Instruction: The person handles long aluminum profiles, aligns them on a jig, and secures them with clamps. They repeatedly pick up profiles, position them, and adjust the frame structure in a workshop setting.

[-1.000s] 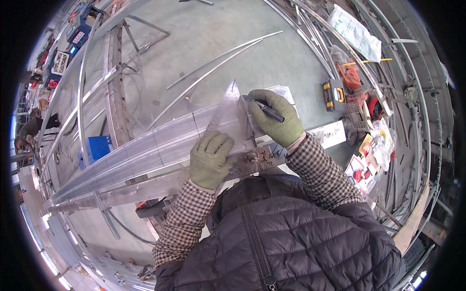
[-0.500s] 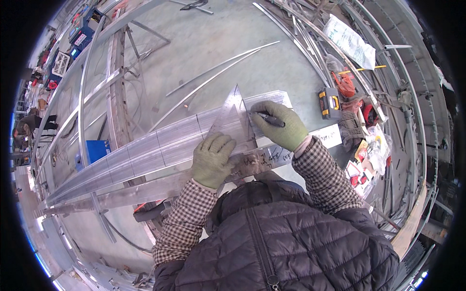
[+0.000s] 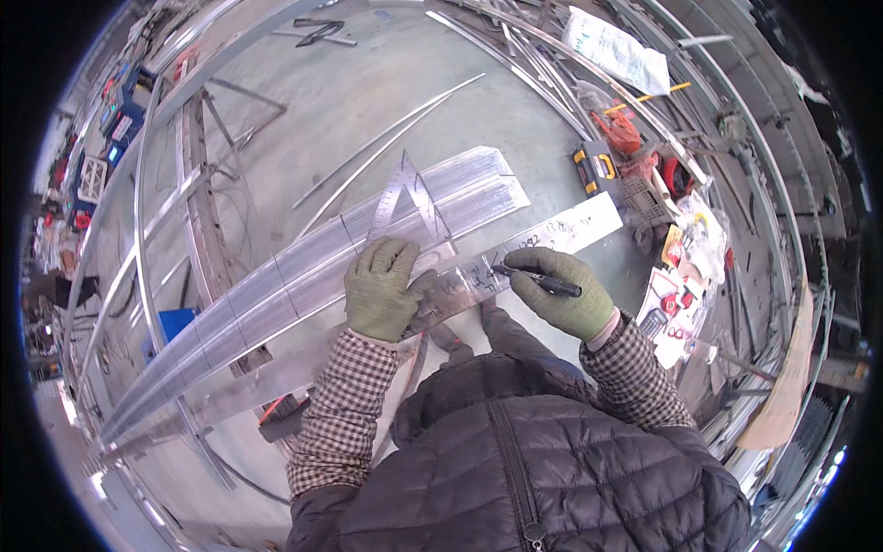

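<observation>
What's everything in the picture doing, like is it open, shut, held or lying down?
Right hand: closed around a marker
Black marker: held, point toward the metal bar
Left hand: resting on the set square
Clear set square: lying on the ridged metal profile
Ridged metal profile: marked with dark cross-lines
Metal bar: written on
Black-and-yellow toolbox: looks shut
White sack: lying down

Right fingers (image 3: 526,261) hold marker (image 3: 557,286); left fingers (image 3: 397,257) on set square (image 3: 403,178).
</observation>
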Action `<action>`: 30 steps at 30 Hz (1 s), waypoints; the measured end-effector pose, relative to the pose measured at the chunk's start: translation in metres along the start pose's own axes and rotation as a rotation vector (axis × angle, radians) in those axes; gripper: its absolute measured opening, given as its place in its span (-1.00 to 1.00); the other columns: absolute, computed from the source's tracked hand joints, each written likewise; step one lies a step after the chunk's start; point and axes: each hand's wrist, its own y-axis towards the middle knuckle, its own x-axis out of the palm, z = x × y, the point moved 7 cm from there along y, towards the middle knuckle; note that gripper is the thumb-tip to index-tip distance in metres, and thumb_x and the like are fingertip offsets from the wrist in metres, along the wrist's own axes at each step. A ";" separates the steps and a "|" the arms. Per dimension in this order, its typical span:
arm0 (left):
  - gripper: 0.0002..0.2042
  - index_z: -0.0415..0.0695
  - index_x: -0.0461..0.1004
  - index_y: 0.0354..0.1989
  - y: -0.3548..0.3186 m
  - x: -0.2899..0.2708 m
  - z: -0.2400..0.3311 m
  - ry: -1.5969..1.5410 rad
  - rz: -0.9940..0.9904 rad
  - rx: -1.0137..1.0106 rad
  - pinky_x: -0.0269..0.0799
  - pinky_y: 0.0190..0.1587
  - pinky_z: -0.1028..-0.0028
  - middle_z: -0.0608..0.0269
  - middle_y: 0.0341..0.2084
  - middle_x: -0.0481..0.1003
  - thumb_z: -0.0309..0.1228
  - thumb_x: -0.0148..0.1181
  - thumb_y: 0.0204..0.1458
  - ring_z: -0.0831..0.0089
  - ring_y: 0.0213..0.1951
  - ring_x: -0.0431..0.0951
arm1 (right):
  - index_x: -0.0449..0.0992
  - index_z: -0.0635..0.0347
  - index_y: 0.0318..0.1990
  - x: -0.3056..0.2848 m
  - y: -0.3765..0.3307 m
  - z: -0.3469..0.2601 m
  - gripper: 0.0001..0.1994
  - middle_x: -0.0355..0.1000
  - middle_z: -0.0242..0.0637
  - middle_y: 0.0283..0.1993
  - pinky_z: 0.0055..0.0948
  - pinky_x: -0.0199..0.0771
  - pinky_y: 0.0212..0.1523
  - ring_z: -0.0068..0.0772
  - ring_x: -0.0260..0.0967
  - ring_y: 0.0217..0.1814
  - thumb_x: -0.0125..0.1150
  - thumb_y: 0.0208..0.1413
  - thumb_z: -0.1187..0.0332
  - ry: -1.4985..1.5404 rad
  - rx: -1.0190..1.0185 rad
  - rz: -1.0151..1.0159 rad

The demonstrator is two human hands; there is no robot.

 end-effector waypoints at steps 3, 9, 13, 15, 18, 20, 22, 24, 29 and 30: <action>-0.59 -0.08 0.72 0.00 0.002 0.000 0.006 0.043 -0.026 0.012 0.55 0.19 0.05 0.16 -0.01 0.66 -0.24 0.57 -0.04 0.03 0.10 0.64 | 0.68 0.15 0.13 -0.004 -0.019 0.018 -0.72 0.70 -0.15 -0.06 -0.40 0.66 0.01 -0.34 0.68 -0.09 0.33 0.34 0.29 0.024 0.064 0.054; -0.63 -0.13 0.68 0.13 -0.011 -0.020 0.003 -0.209 0.135 -0.265 0.58 0.16 0.23 0.12 0.03 0.65 -0.31 0.50 0.18 0.19 0.07 0.66 | 0.69 0.14 0.13 -0.029 -0.042 0.040 -0.72 0.67 -0.28 -0.20 -0.49 0.61 -0.15 -0.63 0.50 -0.36 0.34 0.35 0.30 0.061 -0.023 0.123; -0.67 -0.26 0.61 0.14 -0.034 -0.033 0.024 -0.640 0.416 -0.556 0.58 -0.02 0.41 0.22 -0.09 0.64 -0.29 0.38 0.36 0.44 -0.07 0.64 | 0.68 0.16 0.17 -0.065 -0.061 0.052 -0.71 0.68 -0.28 -0.13 -0.50 0.62 -0.05 -0.60 0.58 -0.21 0.33 0.38 0.30 0.090 -0.103 0.199; -0.68 -0.28 0.60 0.10 -0.040 -0.026 0.052 -0.871 0.498 -0.620 0.57 -0.13 0.47 0.28 -0.17 0.63 -0.26 0.32 0.41 0.54 -0.16 0.61 | 0.66 0.17 0.21 -0.087 -0.073 0.065 -0.70 0.68 -0.30 -0.10 -0.50 0.62 0.00 -0.57 0.60 -0.13 0.32 0.41 0.31 0.161 -0.098 0.252; -0.67 -0.23 0.58 0.03 -0.044 0.000 0.105 -1.108 0.456 -0.676 0.49 -0.32 0.54 0.32 -0.28 0.63 -0.16 0.22 0.48 0.61 -0.37 0.55 | 0.58 0.17 0.32 -0.114 -0.097 0.097 -0.66 0.67 -0.36 -0.06 -0.48 0.63 0.04 -0.58 0.60 -0.07 0.25 0.48 0.34 0.375 0.049 0.259; -0.65 -0.24 0.59 0.03 -0.038 0.023 0.133 -1.055 0.320 -0.730 0.48 -0.33 0.55 0.34 -0.33 0.62 -0.14 0.21 0.48 0.61 -0.39 0.55 | 0.55 0.16 0.34 -0.131 -0.112 0.115 -0.65 0.67 -0.34 -0.05 -0.49 0.63 0.04 -0.59 0.59 -0.07 0.24 0.48 0.36 0.472 0.086 0.302; -0.62 -0.24 0.60 -0.01 -0.039 0.049 0.161 -1.032 0.235 -0.772 0.46 -0.37 0.56 0.37 -0.42 0.58 -0.10 0.19 0.49 0.62 -0.40 0.56 | 0.54 0.15 0.35 -0.146 -0.127 0.127 -0.65 0.67 -0.32 -0.07 -0.48 0.64 0.02 -0.58 0.60 -0.09 0.22 0.50 0.37 0.500 0.052 0.358; -0.62 -0.25 0.60 -0.01 -0.035 0.076 0.190 -0.993 0.004 -0.761 0.46 -0.39 0.56 0.37 -0.43 0.57 -0.10 0.19 0.49 0.62 -0.41 0.56 | 0.53 0.15 0.35 -0.161 -0.149 0.139 -0.67 0.68 -0.29 -0.09 -0.44 0.66 -0.01 -0.53 0.62 -0.11 0.19 0.52 0.39 0.388 0.006 0.469; -0.63 -0.26 0.59 0.03 -0.025 0.142 0.247 -0.977 -0.564 -0.738 0.44 -0.41 0.59 0.35 -0.43 0.56 -0.13 0.19 0.49 0.64 -0.45 0.53 | 0.59 0.11 0.27 -0.183 -0.187 0.165 -0.69 0.69 -0.23 -0.16 -0.37 0.66 -0.08 -0.31 0.69 -0.16 0.23 0.43 0.46 0.159 0.023 0.556; -0.65 -0.27 0.60 0.04 -0.017 0.150 0.262 -1.091 -0.613 -0.659 0.45 -0.38 0.59 0.34 -0.36 0.58 -0.16 0.18 0.49 0.65 -0.42 0.54 | 0.59 0.10 0.26 -0.185 -0.196 0.171 -0.69 0.68 -0.24 -0.17 -0.37 0.66 -0.09 -0.33 0.68 -0.17 0.22 0.43 0.45 0.112 0.090 0.542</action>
